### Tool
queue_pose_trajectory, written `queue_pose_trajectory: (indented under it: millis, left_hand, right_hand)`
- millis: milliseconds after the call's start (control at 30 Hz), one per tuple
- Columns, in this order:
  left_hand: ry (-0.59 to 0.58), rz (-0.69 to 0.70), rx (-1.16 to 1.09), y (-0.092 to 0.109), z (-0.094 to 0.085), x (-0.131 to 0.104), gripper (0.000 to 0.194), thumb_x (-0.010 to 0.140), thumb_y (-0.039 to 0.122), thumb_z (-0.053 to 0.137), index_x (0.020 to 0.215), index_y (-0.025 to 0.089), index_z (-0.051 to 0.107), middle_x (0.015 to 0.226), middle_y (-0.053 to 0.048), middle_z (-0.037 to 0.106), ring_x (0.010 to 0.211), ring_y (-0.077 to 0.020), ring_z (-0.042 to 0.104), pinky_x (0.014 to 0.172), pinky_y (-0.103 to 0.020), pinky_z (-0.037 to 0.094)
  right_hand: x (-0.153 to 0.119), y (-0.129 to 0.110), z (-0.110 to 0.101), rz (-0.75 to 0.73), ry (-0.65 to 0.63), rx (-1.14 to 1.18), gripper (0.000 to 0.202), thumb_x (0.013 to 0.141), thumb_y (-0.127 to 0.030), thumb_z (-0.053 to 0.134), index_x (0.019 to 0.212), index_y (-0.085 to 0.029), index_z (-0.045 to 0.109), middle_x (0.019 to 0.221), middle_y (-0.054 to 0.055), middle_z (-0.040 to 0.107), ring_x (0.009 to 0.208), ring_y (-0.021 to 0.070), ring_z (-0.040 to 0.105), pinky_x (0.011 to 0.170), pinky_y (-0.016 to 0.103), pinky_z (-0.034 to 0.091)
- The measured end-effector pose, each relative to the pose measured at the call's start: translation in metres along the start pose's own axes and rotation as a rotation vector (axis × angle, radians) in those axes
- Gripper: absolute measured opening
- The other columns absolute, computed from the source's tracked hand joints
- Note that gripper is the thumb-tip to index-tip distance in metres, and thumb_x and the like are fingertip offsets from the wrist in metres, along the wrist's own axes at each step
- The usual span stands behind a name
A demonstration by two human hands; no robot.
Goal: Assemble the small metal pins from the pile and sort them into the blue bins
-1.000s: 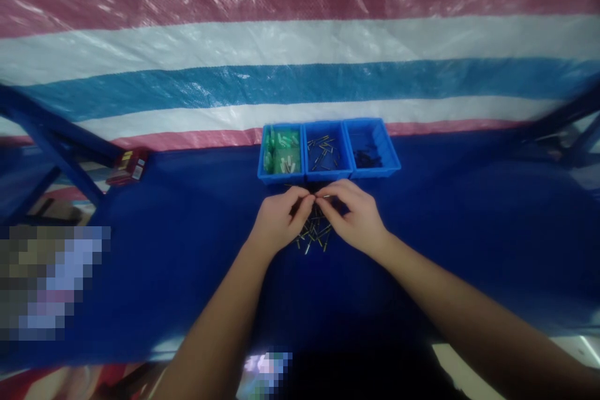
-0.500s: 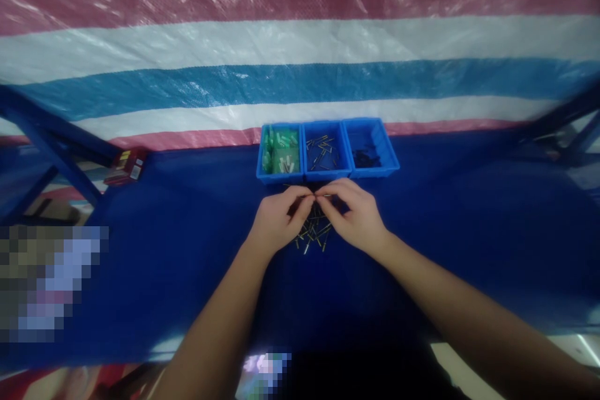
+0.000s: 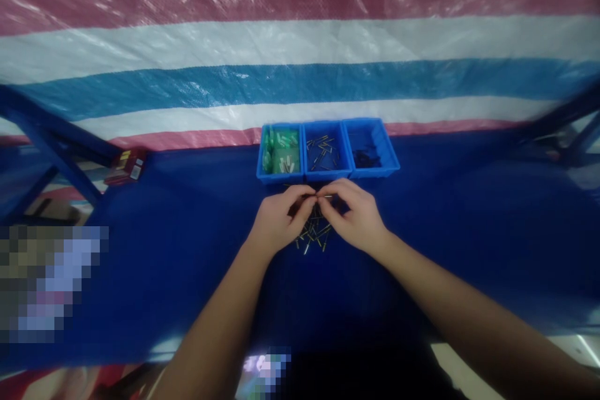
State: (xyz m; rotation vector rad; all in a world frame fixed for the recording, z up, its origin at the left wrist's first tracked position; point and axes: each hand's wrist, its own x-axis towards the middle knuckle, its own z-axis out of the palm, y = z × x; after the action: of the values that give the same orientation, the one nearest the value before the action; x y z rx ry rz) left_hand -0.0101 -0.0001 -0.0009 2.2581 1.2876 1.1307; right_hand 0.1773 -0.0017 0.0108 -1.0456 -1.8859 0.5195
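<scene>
My left hand (image 3: pixel 280 217) and my right hand (image 3: pixel 357 214) meet fingertip to fingertip over the blue table. Each pinches thumb against index finger; a thin metallic piece shows at the right fingertips, while whatever the left fingertips grip is too small to name. Below and between the hands lies a loose pile of thin brass and silver pins (image 3: pixel 313 234). Just behind them stand three joined blue bins: the left bin (image 3: pixel 281 179) holds green and white pieces, the middle bin (image 3: pixel 328 174) some thin pins, the right bin (image 3: pixel 388 153) small dark pieces.
A dark red box (image 3: pixel 125 167) sits at the table's back left, beside a blue metal frame (image 3: pixel 60 137). Behind the blue table (image 3: pixel 469 212) hangs a striped plastic sheet (image 3: pixel 300 84). Another blue frame part stands at the far right.
My fingertips have shifted very slightly to the right, and the thin piece at my right fingertips shows a little more clearly. The bins and pile are unchanged.
</scene>
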Motion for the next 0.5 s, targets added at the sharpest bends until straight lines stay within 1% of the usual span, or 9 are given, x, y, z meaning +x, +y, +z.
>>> queue_pose_trajectory:
  millis: [67,167,267,400,500]
  left_hand:
    - [-0.007,-0.010,-0.007,0.0004,0.0007,-0.0001,0.013,0.096,0.029,0.057,0.104,0.022,0.064,0.071,0.005,0.068,0.059,-0.0086,0.064,0.061,-0.020,0.046]
    - [-0.021,-0.013,0.041,-0.0010,0.0017,0.0000,0.013,0.098,0.030,0.054,0.100,0.021,0.063,0.074,0.003,0.070,0.060,-0.0092,0.065,0.060,-0.020,0.045]
    - [-0.006,0.010,0.098,-0.0026,0.0024,0.0005,0.017,0.099,0.031,0.052,0.095,0.020,0.064,0.074,0.002,0.070,0.061,-0.0104,0.064,0.060,-0.022,0.045]
    - [0.009,0.028,0.121,-0.0014,0.0021,0.0011,0.020,0.100,0.032,0.051,0.094,0.019,0.065,0.073,0.000,0.070,0.062,-0.0116,0.065,0.061,-0.023,0.046]
    - [-0.002,0.015,0.064,0.0010,0.0016,0.0010,0.018,0.098,0.032,0.053,0.099,0.020,0.066,0.078,0.000,0.073,0.064,-0.0115,0.067,0.064,-0.023,0.049]
  right_hand:
    - [-0.0001,0.0000,0.0001,0.009,-0.004,-0.006,0.008,0.090,-0.016,0.062,0.094,-0.021,0.067,0.091,0.004,0.069,0.080,0.0166,0.065,0.070,0.031,0.054]
    - [-0.0002,0.0001,0.0011,0.022,0.015,-0.011,0.010,0.090,-0.018,0.063,0.098,-0.021,0.066,0.090,0.003,0.069,0.078,0.0158,0.064,0.065,0.029,0.053]
    - [-0.0002,-0.0001,0.0013,0.017,0.010,-0.006,0.011,0.089,-0.017,0.064,0.099,-0.021,0.065,0.089,0.003,0.068,0.076,0.0152,0.064,0.063,0.028,0.052]
    - [-0.0001,0.0002,-0.0006,0.002,-0.016,-0.001,0.008,0.091,-0.017,0.061,0.095,-0.022,0.065,0.093,0.004,0.069,0.083,0.0175,0.065,0.069,0.031,0.054]
    - [-0.0001,0.0011,-0.0014,-0.016,-0.034,-0.019,0.009,0.093,-0.019,0.058,0.097,-0.023,0.065,0.096,0.005,0.069,0.089,0.0197,0.065,0.076,0.035,0.055]
